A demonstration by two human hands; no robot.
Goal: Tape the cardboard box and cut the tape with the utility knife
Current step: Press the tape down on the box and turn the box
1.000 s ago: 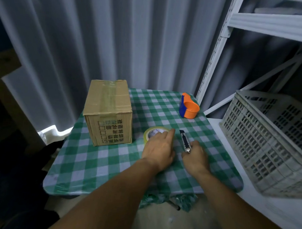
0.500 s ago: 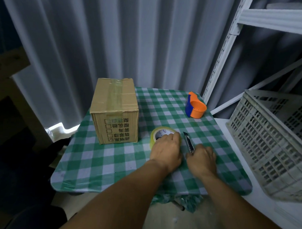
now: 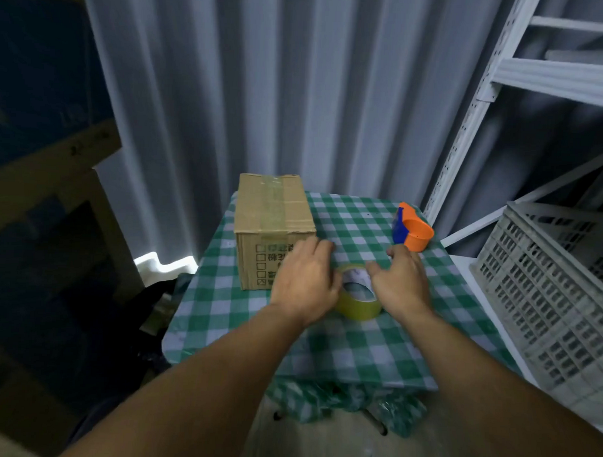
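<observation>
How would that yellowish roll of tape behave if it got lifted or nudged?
The tape roll looks like a rigid ring with a hollow core, so probably stiff and fairly light. Lying flat on the checked tablecloth, it should slide rather than roll; stood on edge, it likely would roll. Its glossy side may feel slightly slippery.

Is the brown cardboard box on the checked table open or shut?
Shut: the brown cardboard box has its top flaps flat, with tape along the seam.

Cardboard box (image 3: 274,224): matt brown corrugated board, with a glossy clear tape strip (image 3: 275,207) along its top. Tape roll (image 3: 357,300): yellowish glossy film on a white paper core. Tablecloth (image 3: 357,350): green-and-white checked, slightly sheened, creased where it hangs. Dispenser (image 3: 412,232): smooth orange and blue plastic. Crate (image 3: 547,298): matt pale perforated plastic. Shelving (image 3: 468,121): white-painted perforated metal. Curtain (image 3: 264,90): matt grey pleated cloth.
</observation>
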